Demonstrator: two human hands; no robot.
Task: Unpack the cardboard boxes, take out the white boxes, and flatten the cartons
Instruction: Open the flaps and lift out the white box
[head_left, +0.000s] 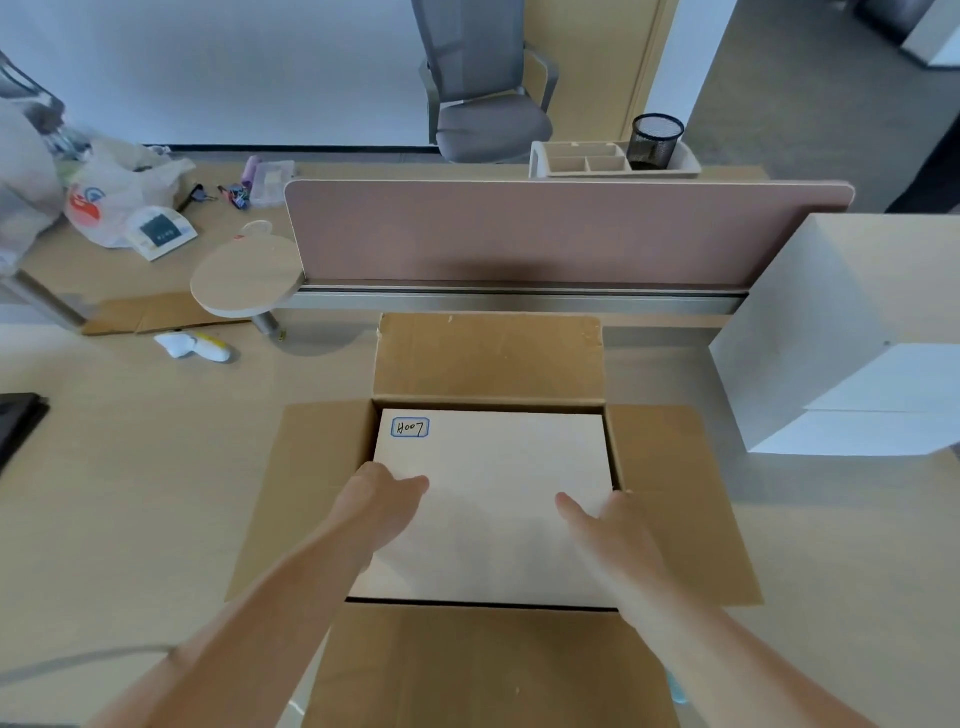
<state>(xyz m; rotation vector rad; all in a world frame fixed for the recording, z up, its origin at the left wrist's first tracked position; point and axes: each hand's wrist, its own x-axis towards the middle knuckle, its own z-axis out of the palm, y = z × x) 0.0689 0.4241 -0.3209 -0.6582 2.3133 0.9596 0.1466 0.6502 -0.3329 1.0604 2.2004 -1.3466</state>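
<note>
Left hand (382, 501), right hand (605, 525) flank white box (493, 499) inside open carton (488, 358).

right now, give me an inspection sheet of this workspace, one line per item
surface: light wood desk, pink divider panel along its far edge
job's things: cardboard box open, four flaps spread; white box labelled H007 sits inside; stacked white boxes at the right
clutter: plastic bag, binder clips, white tool, flat cardboard, round wooden board
grippers: left hand and right hand open, at the white box's side edges
cables: one pale cable, near left
surroundings: grey office chair, mesh pen cup, desk organiser
</note>
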